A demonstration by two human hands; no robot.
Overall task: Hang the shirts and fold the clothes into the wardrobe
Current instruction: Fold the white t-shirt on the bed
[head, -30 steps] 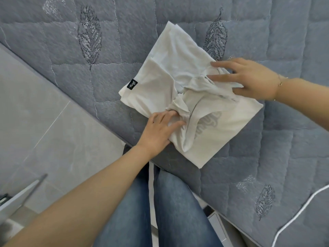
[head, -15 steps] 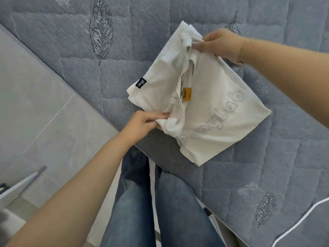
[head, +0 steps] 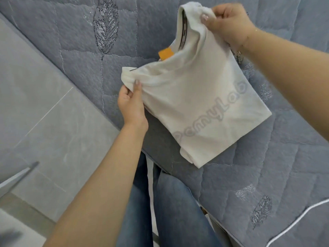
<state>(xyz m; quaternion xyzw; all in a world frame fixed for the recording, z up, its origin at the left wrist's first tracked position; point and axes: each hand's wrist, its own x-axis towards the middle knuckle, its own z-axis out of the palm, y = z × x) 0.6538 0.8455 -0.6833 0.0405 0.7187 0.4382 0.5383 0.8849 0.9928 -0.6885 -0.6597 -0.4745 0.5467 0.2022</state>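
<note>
My left hand [head: 132,102] now pinches the near collar corner of the folded white cotton T-shirt [head: 201,111] — half a second ago it lay flat; now its collar end is lifted off the grey quilted mattress [head: 71,41], so folding looks finished, wardrobe next. Faint grey lettering, orange tag [head: 165,54] at the neck, lower end at the mattress's near edge. Right hand [head: 229,22] grips the far collar corner.

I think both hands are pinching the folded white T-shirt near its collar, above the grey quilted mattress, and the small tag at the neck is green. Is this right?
Not quite: the small tag at the neck is orange, not green, as the head view shows. The rest holds: the left hand and the right hand both pinch the folded white T-shirt near its collar, above the grey quilted mattress.
</note>
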